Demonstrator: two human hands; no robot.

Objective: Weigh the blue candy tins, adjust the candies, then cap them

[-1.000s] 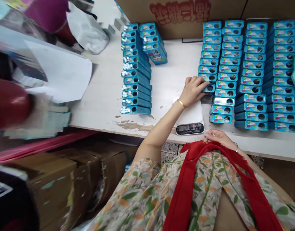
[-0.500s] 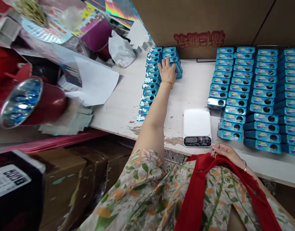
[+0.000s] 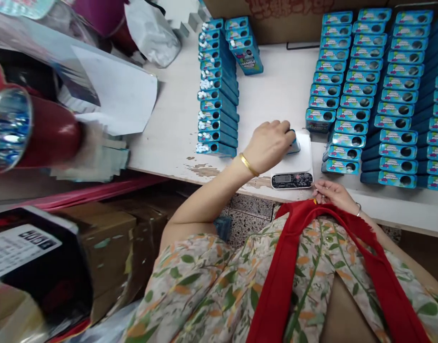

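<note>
My left hand (image 3: 269,145), with a gold bracelet at the wrist, is closed around a blue candy box (image 3: 295,146) over the white digital scale (image 3: 292,177). Most of that box is hidden by the hand; whether it rests on the scale I cannot tell. By the scale's front right corner, my right hand (image 3: 331,191) has its fingers pinched together at the table edge, above the red apron (image 3: 293,214). What it pinches is too small to make out. Left of the scale stands a row of blue boxes (image 3: 219,125) with white pieces on their tops.
A shorter row of boxes (image 3: 250,59) stands at the back. Several rows of boxes with round dark openings (image 3: 362,102) fill the right side. A large carton (image 3: 276,24) closes off the back. On the left are a red bucket (image 3: 54,133), white paper (image 3: 122,85) and floor cartons (image 3: 112,233).
My left hand has come from the short back row toward me and right to the scale, bringing a candy box. My right hand keeps its pinch by the scale. The view has shifted down.
</note>
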